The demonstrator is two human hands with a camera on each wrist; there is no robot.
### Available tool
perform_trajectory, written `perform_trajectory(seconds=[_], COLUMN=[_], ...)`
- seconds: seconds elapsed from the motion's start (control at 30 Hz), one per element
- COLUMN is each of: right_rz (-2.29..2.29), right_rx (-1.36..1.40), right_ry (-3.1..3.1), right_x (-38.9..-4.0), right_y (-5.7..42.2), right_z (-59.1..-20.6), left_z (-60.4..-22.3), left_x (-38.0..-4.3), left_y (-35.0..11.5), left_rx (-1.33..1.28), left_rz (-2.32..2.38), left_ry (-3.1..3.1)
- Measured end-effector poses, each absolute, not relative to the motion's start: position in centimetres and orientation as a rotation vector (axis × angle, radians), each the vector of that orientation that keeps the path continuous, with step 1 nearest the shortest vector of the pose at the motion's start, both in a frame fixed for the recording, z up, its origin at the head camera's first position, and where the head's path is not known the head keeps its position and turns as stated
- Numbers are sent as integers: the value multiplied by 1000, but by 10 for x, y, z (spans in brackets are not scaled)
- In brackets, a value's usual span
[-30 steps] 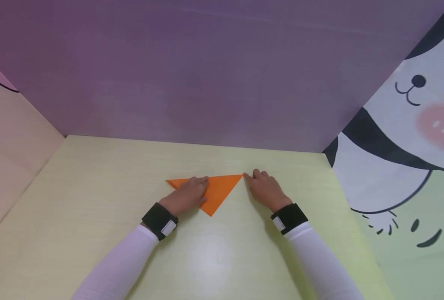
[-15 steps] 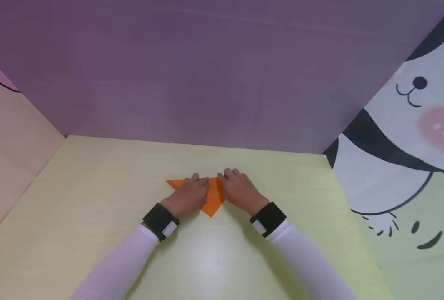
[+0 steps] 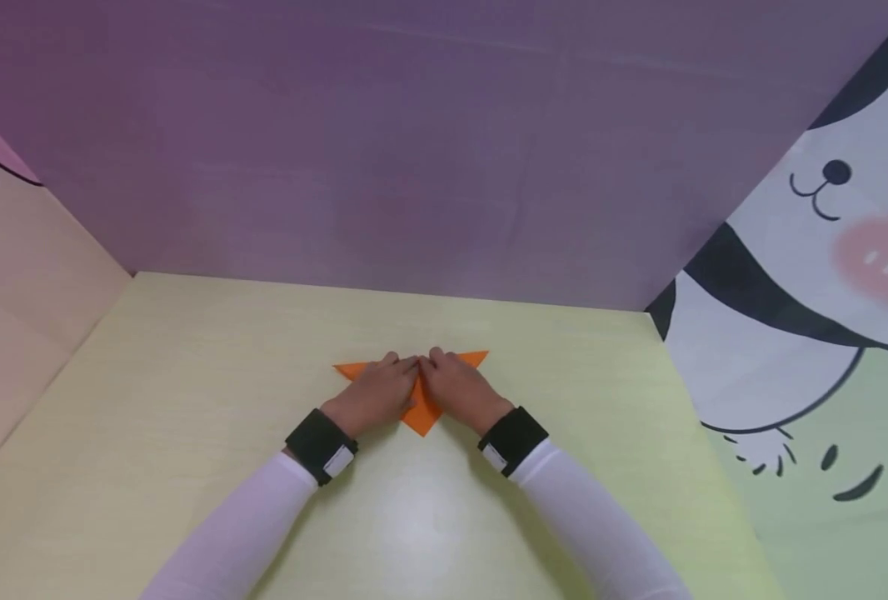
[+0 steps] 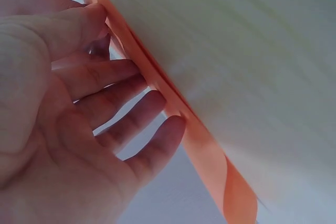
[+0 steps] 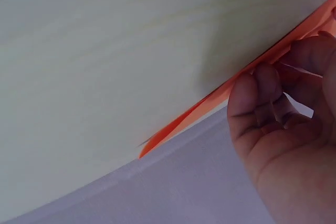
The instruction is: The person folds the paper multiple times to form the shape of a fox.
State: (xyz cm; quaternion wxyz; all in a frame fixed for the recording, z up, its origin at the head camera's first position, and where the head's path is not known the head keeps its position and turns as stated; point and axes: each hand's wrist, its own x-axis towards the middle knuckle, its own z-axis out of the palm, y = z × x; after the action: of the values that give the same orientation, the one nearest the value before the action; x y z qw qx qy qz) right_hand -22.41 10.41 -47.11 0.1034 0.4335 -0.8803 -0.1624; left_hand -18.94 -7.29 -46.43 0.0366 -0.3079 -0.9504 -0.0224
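Note:
A folded orange sheet of paper (image 3: 424, 421), triangular in outline, lies on the table with one point toward the person. My left hand (image 3: 376, 392) presses on its left half; in the left wrist view the straight fingers (image 4: 139, 127) rest their tips along the paper. Right beside it, my right hand (image 3: 461, 390) rests on the right half, its fingertips meeting the left hand's near the middle of the far edge. Some of the right fingers (image 5: 244, 98) bend inward in the right wrist view, close over the paper. Both hands cover much of the sheet.
The pale table (image 3: 226, 400) runs back to a purple wall (image 3: 414, 150). A pinkish wall (image 3: 24, 292) stands on the left, and a panel with a cartoon panda (image 3: 789, 250) on the right. Both wrists wear black bands (image 3: 321, 446) over white sleeves (image 3: 234, 525).
My right hand has moved left along the paper's far edge, from the right corner to the middle, beside the left hand. The right corner shows again. The left hand has stayed in place.

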Motion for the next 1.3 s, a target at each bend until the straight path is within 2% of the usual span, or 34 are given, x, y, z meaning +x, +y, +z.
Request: perform_trajectory(seconds=[0.7, 1.3], right_rz=[-518, -473], right_rx=[1203, 1177], right_ry=[-2555, -2595], right_x=[-218, -217], right_y=[101, 100], right_z=[-474, -475], left_z=[-462, -464], left_x=[-186, -179], left_y=[-75, -105], left_rx=[-922, -781], left_rz=[-94, -279], left_ry=[-2922, -2992])
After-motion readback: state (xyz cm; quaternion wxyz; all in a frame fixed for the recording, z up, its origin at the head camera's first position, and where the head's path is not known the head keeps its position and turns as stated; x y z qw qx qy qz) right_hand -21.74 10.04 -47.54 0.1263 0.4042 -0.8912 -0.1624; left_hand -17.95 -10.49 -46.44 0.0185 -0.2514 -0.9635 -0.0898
